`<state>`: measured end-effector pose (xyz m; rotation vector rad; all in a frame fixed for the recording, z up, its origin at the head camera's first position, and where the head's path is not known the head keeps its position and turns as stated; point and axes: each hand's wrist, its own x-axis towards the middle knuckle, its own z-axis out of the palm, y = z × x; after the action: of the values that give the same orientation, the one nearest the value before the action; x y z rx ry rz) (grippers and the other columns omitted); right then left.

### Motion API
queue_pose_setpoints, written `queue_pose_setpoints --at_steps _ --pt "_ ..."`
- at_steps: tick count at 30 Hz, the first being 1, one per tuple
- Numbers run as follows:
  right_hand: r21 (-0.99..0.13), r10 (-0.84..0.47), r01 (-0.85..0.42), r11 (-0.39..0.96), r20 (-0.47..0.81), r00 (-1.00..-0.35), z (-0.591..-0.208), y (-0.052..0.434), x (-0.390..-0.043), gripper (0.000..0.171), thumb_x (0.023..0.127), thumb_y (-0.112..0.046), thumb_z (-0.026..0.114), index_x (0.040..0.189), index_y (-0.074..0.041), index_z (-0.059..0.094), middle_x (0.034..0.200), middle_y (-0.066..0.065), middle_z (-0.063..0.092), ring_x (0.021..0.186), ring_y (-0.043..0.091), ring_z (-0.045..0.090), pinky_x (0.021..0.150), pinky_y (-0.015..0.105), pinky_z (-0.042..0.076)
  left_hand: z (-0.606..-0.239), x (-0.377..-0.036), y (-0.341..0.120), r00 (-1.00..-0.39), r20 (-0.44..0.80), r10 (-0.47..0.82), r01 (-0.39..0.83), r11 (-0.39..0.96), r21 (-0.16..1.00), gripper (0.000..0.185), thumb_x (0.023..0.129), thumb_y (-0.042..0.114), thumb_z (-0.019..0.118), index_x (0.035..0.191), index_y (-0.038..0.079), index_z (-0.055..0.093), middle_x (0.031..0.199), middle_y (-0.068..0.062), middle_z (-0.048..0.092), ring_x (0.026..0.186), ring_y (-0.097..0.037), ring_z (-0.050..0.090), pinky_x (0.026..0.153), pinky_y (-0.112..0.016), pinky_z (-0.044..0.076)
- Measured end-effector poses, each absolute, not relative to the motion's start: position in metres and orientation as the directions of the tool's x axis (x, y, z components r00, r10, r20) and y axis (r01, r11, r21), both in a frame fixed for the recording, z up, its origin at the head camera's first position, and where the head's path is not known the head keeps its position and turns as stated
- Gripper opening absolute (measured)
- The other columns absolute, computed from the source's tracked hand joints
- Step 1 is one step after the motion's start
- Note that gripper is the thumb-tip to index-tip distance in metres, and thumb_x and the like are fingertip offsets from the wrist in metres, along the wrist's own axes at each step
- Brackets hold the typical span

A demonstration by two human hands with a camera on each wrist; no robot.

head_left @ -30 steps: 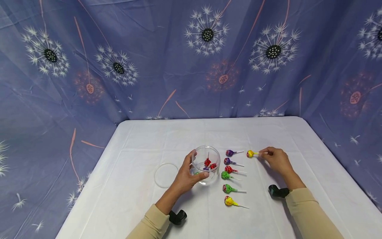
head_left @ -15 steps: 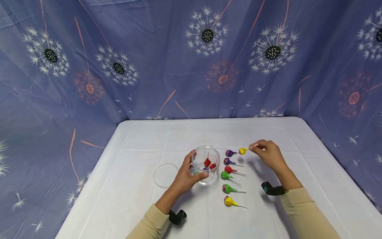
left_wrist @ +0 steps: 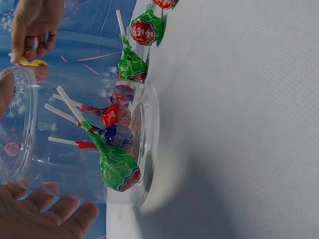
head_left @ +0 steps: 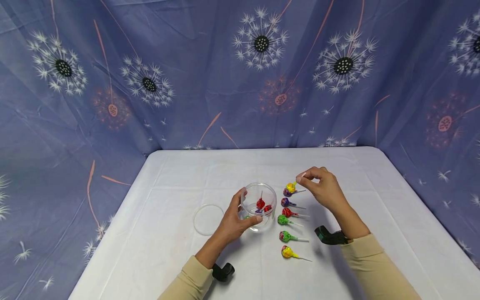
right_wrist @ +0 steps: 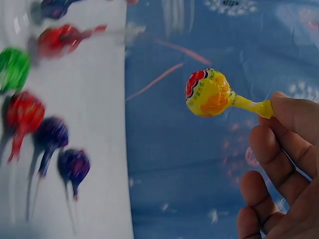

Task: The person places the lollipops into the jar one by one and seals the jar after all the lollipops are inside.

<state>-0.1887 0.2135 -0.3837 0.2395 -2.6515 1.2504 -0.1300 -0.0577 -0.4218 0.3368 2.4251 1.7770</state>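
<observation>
My right hand pinches the stick of a yellow lollipop, held in the air just right of a clear plastic jar and above the far end of a lollipop row. My left hand grips the jar from its left side. Inside the jar lie red, blue and green lollipops. On the white table, right of the jar, a column of lollipops lies: two purple, a red, two green and a yellow one.
A clear round lid lies on the white table left of the jar. A blue dandelion-print cloth hangs behind and around the table. Black wrist-camera mounts sit on both wrists.
My right hand has lifted the yellow lollipop off the table and carried it left, towards the jar. The left hand and the jar have stayed put.
</observation>
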Motion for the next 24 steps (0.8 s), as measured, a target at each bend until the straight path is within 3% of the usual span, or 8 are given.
queue_pose_setpoints --at_steps 4,8,13,19,24 --pt "-0.758 -0.078 -0.264 0.596 0.273 -0.959 -0.376 0.202 -0.187 0.020 0.089 -0.033 0.065 0.088 -0.014 0.071 0.092 0.000 0.066 0.085 0.008 0.044 0.072 0.031 0.038 -0.423 -0.132 -0.057 -0.968 0.023 0.249 0.098 0.294 0.951 0.089 0.080 0.018 0.076 0.149 0.011 0.021 0.153 -0.014 0.030 0.139 -0.038 0.032 0.114 -0.054 0.028" --pt "-0.762 -0.101 -0.293 0.577 0.290 -0.952 -0.370 0.190 -0.185 0.017 0.088 -0.032 0.066 0.088 -0.015 0.071 0.088 -0.006 0.066 0.084 0.007 0.044 0.071 0.030 0.039 -0.439 -0.140 -0.058 -0.969 0.022 0.248 0.099 0.304 0.948 0.092 0.079 0.021 0.076 0.150 0.016 0.019 0.154 -0.012 0.028 0.140 -0.037 0.030 0.114 -0.055 0.027" --pt "-0.772 -0.147 -0.323 0.547 0.291 -0.945 -0.366 0.173 -0.183 0.014 0.087 -0.029 0.068 0.086 -0.016 0.072 0.088 -0.001 0.066 0.086 0.012 0.044 0.074 0.032 0.039 -0.453 -0.146 -0.060 -0.967 0.035 0.253 0.114 0.305 0.946 0.093 0.078 0.031 0.077 0.150 0.024 0.019 0.154 -0.005 0.029 0.141 -0.031 0.031 0.114 -0.053 0.028" --pt "-0.755 -0.230 -0.393 0.525 0.318 -0.920 -0.369 0.154 -0.182 0.009 0.086 -0.026 0.069 0.084 -0.018 0.072 0.085 0.000 0.067 0.088 0.020 0.047 0.074 0.034 0.042 -0.455 -0.147 -0.062 -0.961 0.057 0.272 0.136 0.284 0.949 0.094 0.077 0.039 0.076 0.150 0.024 0.018 0.154 -0.006 0.029 0.140 -0.033 0.032 0.114 -0.053 0.029" --pt "-0.690 -0.285 -0.458 0.560 0.359 -0.889 -0.376 0.140 -0.183 0.005 0.084 -0.023 0.071 0.081 -0.020 0.072 0.083 -0.004 0.069 0.086 0.017 0.047 0.078 0.035 0.035 -0.454 -0.147 -0.062 -0.959 0.060 0.276 0.141 0.282 0.949 0.096 0.077 0.042 0.076 0.150 0.023 0.017 0.154 -0.004 0.028 0.140 -0.031 0.032 0.114 -0.052 0.029"
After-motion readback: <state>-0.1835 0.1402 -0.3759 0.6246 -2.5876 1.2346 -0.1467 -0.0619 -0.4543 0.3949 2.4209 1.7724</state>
